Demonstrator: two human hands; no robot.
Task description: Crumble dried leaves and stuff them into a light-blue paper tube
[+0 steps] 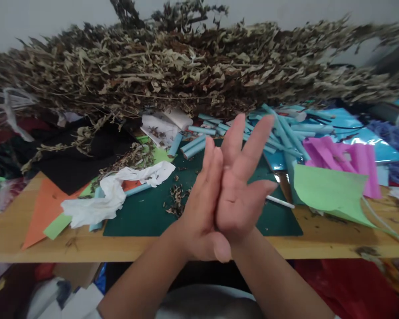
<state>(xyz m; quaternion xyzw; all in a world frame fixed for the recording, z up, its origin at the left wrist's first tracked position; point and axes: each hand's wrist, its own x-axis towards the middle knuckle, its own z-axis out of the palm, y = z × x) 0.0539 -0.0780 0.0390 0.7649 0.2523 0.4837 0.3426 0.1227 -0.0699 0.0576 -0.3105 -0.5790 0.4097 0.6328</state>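
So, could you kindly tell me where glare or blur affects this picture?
Head view: bright glare on the glossy blue sheet at the right; head view: the dried plants blur toward the picture's side edges; head view: left hand and right hand slightly soft, though their outlines remain readable.

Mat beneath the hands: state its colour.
The mat is dark green, best seen in the head view.

Bench (pixel 86 250) of pale wood, smooth-looking along the front edge; matt green mat (pixel 141 219) near that edge, dry, rough leaf crumbs (pixel 177 197) on it. Crumpled, matt white tissue (pixel 115 192) toward the left end, smooth light-blue paper rolls (pixel 202 130) farther back. Toward the right end, glossy blue plastic-looking sheet (pixel 369 144) behind matt pale-green paper (pixel 329 188).
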